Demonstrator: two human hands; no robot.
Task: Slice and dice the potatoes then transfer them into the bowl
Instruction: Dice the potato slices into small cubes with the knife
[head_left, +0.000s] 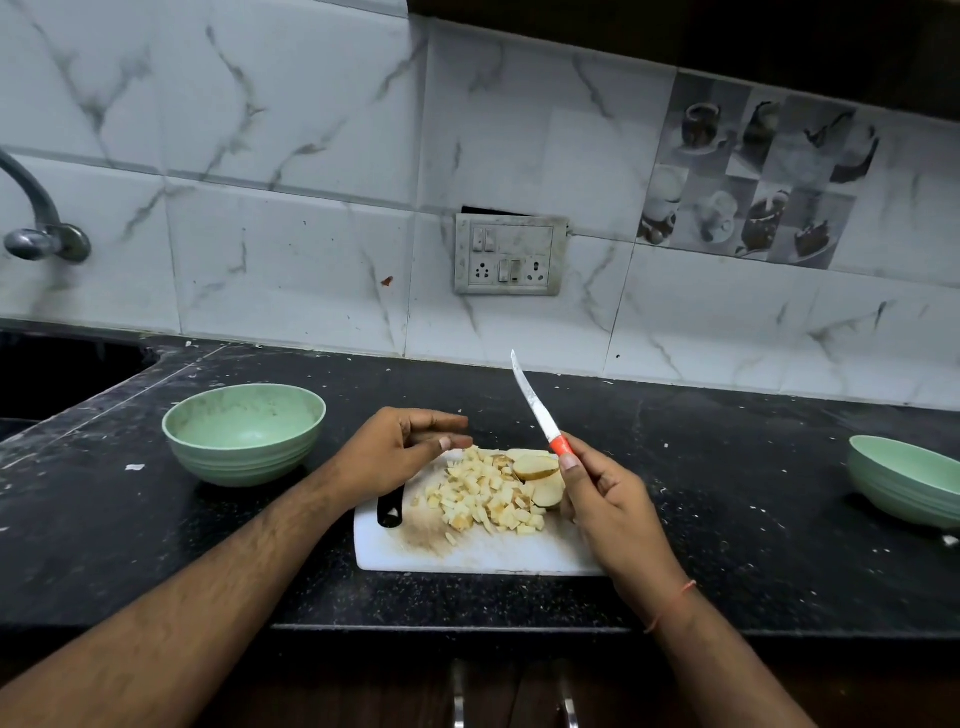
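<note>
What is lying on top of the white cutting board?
On the cutting board lie a pile of diced potato and a few uncut potato slices. The right hand covers the board's right edge.

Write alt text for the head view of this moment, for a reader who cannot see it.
A right hand holds an orange-handled knife blade-up over a white cutting board with diced potato and uncut slices. The open left hand hovers beside the pile. Green bowls sit left and right on the black counter.
</note>
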